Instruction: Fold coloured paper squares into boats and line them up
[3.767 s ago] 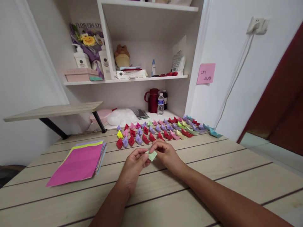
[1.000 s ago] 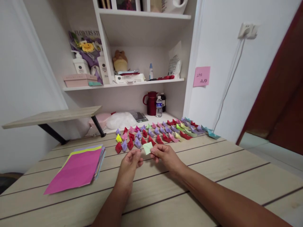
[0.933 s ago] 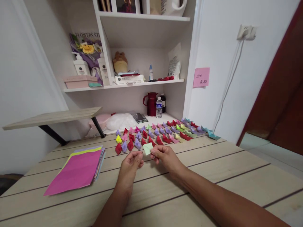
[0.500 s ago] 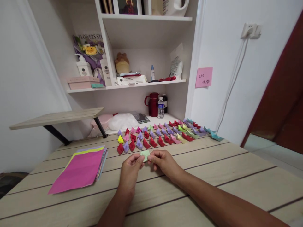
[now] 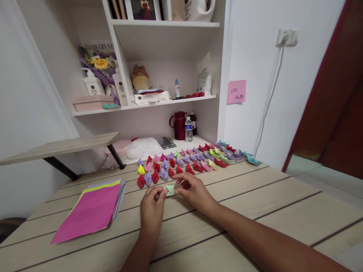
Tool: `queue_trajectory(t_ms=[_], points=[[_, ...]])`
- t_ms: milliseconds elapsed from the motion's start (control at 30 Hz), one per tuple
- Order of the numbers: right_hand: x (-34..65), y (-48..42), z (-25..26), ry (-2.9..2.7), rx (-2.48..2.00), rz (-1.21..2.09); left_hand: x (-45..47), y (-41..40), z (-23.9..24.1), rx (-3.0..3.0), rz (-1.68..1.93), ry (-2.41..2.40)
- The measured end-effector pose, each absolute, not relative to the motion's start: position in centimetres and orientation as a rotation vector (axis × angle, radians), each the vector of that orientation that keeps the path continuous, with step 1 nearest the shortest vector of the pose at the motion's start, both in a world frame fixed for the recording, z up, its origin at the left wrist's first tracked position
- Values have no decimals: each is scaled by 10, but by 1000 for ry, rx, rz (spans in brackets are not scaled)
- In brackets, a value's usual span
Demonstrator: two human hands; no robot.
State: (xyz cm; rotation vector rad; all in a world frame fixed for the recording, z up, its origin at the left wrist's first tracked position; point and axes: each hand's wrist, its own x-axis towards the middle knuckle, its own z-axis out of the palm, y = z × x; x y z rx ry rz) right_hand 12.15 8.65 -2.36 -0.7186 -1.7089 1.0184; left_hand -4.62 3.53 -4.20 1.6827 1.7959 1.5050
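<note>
Between my hands is a small piece of folded light green paper point(image 5: 169, 189), held just above the wooden table. My left hand point(image 5: 153, 202) pinches its left edge between thumb and fingers. At its right side is my right hand point(image 5: 194, 192), thumb and fingers apart, the thumb tip close to the paper's edge; whether it touches I cannot tell. Just beyond the hands stand rows of small folded paper boats point(image 5: 163, 174) in red, purple, pink, yellow, green and blue.
A stack of coloured paper point(image 5: 89, 209), magenta on top, lies on the table point(image 5: 238, 230) to the left. Behind it rises a small raised wooden shelf point(image 5: 61, 145) on black legs. A white shelf unit point(image 5: 167, 23) at the back holds a red jug point(image 5: 179, 126) and a water bottle point(image 5: 188, 130).
My right hand has opened its pinch on the green paper, its fingers lifting apart. The left hand keeps its hold. The whole view has shifted slightly.
</note>
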Motion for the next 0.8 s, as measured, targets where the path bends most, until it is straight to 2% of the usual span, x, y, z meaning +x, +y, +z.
queue_trajectory(t_ms=[367, 800], points=[[124, 84, -16, -1787, -721, 918, -43, 32, -39, 2020, 1478, 1776], [117, 88, -30, -1677, -786, 1197, -48, 32, -33, 1862, 1750, 1839]])
